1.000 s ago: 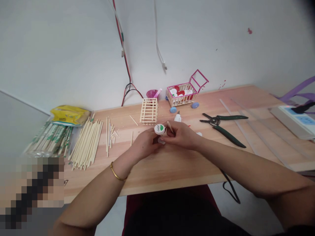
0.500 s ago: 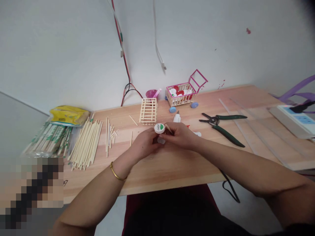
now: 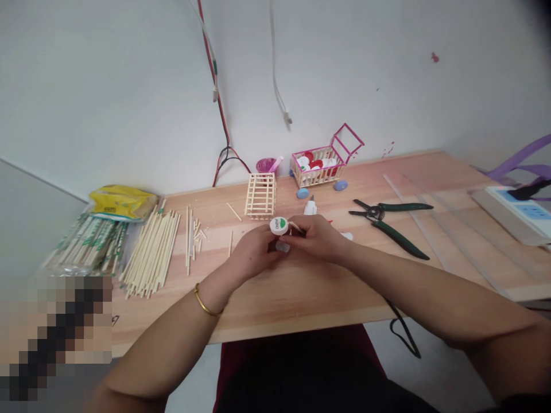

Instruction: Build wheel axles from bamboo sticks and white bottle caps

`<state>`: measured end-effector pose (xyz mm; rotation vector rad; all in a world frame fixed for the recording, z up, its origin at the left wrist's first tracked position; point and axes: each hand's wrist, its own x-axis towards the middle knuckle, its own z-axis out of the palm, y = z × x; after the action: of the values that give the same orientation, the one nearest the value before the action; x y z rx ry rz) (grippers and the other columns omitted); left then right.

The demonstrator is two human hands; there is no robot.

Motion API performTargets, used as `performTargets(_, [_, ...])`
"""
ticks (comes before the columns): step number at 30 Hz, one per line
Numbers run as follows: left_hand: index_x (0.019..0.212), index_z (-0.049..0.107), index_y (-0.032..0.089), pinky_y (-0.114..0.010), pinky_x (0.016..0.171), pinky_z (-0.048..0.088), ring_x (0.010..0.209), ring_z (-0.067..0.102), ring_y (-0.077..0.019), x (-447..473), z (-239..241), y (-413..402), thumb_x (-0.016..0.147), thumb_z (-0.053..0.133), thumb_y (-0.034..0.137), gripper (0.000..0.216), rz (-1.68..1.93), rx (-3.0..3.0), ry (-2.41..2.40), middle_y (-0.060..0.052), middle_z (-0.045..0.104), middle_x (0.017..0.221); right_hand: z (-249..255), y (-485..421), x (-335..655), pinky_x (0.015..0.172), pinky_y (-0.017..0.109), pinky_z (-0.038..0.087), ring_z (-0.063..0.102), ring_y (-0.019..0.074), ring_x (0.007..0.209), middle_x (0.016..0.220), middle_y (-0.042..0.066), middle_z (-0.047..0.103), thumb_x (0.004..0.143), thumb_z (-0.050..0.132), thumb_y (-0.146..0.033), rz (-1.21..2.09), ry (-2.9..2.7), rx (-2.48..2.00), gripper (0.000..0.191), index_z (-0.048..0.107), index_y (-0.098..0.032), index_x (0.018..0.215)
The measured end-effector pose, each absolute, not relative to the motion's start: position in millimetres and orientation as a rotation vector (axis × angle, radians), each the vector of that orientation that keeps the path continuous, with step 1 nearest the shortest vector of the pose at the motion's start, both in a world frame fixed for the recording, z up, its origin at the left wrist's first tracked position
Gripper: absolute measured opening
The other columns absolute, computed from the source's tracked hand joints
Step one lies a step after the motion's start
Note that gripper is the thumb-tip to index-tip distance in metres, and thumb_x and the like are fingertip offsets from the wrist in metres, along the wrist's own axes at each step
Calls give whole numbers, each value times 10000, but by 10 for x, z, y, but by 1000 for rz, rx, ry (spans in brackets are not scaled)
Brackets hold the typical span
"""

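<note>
I have both bare arms angled inward from the lower corners of my view, elbows bent and spread wide. My left forearm slants up and rightward into the left hand, whose back faces up and whose fingers curl inward. My right forearm runs up and leftward, and the right hand keeps its thumb and fingers in a pinch. The two hands face each other closely; I can't tell whether their fingertips touch.
</note>
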<state>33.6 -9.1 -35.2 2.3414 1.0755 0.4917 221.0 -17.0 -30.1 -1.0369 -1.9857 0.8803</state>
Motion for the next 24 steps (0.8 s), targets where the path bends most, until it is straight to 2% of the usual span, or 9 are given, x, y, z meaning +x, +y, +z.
performTargets(9, [1013,664,187,-294,723,478,825,605,-184,340,-333,-47,747,630,202,269,549,2326,1138,-56,669,960,-294,-91,2176,582,224,362,509,113,632,690,-13,607,807,599,-243,902,-1964,-999,99,623,-165,750])
performTargets(15, [939,678,173,-271,701,469,792,601,-169,330,-329,-19,752,622,217,200,569,2297,1158,-59,674,911,-310,-35,2158,593,226,376,531,119,647,692,-8,618,810,598,-241,856,-1958,-1021,106,625,-157,752])
performTargets(24, [957,673,168,-259,639,431,717,562,-149,313,-347,-1,749,612,209,221,533,2300,1157,-49,662,863,-358,-22,2155,597,228,382,548,123,660,716,0,635,820,577,-233,830,-2003,-1015,106,634,-162,767])
